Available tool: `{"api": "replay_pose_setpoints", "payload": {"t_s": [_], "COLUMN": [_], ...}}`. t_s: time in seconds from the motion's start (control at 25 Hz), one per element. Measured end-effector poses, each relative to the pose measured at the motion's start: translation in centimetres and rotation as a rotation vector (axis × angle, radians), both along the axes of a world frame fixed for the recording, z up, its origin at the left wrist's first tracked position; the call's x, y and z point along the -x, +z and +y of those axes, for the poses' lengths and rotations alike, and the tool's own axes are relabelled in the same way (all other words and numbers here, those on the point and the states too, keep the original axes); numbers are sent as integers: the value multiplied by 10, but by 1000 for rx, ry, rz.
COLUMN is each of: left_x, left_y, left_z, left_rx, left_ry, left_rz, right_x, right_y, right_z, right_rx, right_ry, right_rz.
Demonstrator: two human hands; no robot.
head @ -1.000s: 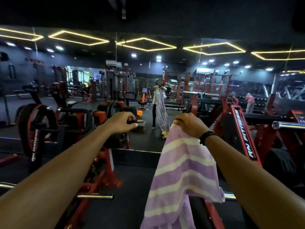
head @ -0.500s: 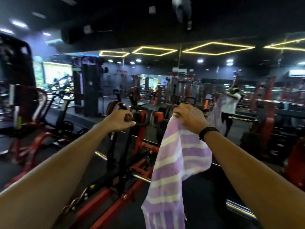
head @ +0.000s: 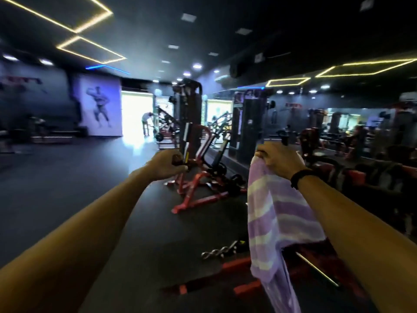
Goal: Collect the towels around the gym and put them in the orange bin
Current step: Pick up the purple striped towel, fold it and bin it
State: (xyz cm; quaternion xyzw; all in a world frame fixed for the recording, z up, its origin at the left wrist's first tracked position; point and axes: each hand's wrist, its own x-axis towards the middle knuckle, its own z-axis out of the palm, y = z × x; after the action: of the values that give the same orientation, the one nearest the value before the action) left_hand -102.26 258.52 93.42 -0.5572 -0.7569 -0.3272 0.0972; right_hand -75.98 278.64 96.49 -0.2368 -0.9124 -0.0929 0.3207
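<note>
towel (head: pixel 274 213) in lilac and pale stripes hangs from the right hand (head: pixel 279 160), whose fingers are curled over its top edge and pinch it there. the cloth falls in a loose fold past the forearm and out of the bottom of the view, touching nothing else that can be made out. a black band (head: pixel 300 177) sits on that wrist.

the left hand (head: pixel 168 164) is held out at about the same height, fingers curled in. something small and dark seems to sit inside the curl, but blur makes it impossible to tell what it is, or whether the hand truly grips anything.

as for handling, the towel looks light, soft and limp: it will drape, swing and trail as it is carried, and has no stiffness to help. a pinch at one edge is enough to bear it. gathering it nearer the middle, or bunching it, would likely keep the long tail from catching on the red machine frames (head: pixel 194 188) near the floor or on the chrome handle (head: pixel 217 253) lying on the dark floor (head: pixel 67 188). nothing about it seems fragile or slippery.

no orange bin shows in this view, so the drop-off is a step not yet done. another person (head: pixel 146 123) stands far off by the bright doorway.
</note>
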Motion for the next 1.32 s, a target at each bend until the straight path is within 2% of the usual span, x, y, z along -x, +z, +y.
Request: {"api": "replay_pose_setpoints", "payload": {"t_s": [0.24, 0.56, 0.8, 1.04, 1.32], "left_x": [95, 180, 215, 254, 354], "left_y": [-4, -2, -20, -52, -56], "left_z": [-191, -443, -607, -732, -833], "left_rx": [37, 108, 126, 132, 156], "left_ry": [328, 574, 756, 942, 1080], "left_rz": [-24, -41, -120, -179, -200], "right_x": [146, 300, 423, 537, 680], "right_y": [0, -20, -33, -57, -61], "right_z": [-119, -302, -442, -570, -683], "right_rx": [90, 179, 263, 326, 413], "right_ry": [280, 319, 473, 618, 821], "right_rz": [29, 54, -33, -118, -199]}}
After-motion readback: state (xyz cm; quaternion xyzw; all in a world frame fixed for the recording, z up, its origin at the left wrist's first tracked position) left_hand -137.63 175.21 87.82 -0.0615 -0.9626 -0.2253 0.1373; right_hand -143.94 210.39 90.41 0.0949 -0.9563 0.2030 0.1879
